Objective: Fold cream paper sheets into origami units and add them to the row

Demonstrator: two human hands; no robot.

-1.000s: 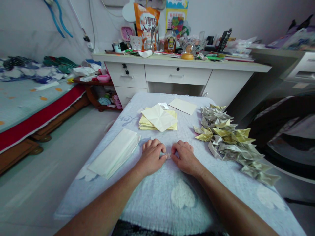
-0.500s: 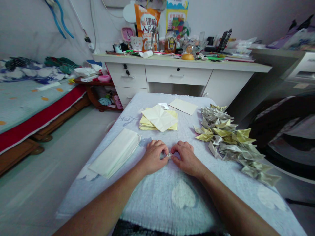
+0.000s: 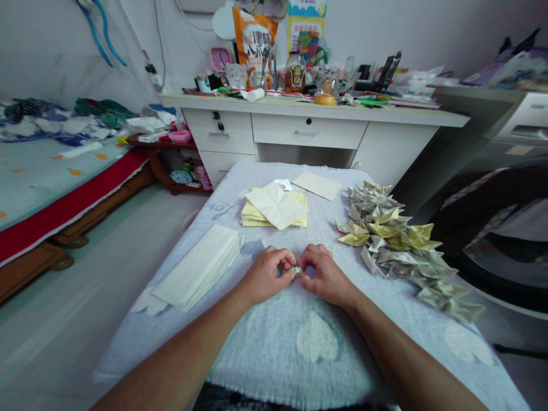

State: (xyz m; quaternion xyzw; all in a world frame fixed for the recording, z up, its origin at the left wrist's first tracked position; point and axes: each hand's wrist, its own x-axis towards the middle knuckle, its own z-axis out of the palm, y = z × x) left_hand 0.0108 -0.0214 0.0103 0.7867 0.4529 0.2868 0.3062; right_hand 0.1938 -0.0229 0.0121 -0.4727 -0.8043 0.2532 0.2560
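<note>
Pinching a small paper piece from either side, a person's left hand and right hand are nearly meeting near the middle of a cloth-covered table, each thumb and forefinger closing on it. Pale blue cloth with white heart-like shapes is covering the surface. Behind it, a white desk-type table with drawers is standing against the wall, while a bed with a red side is running along the left over a glossy grey floor. At far right, a washing machine is flanking the scene.

On the drawered table, an orange bag is displaying large white-and-dark Chinese characters, partly hidden by the objects in front. A poster is carrying smaller Chinese lettering, and a jar is bearing a dark label too small to read. Looping script is showing on the cloth, its wording unclear from here.

Around the hands, a white paper bundle is lying aslant to the left. Ahead, a creased white sheet is covering much of a yellow paper stack, with a pale sheet lying just beyond. Folded paper shapes, silvery and gold, are crowding the right side. The fingers are hiding most of the piece they are gripping.
</note>
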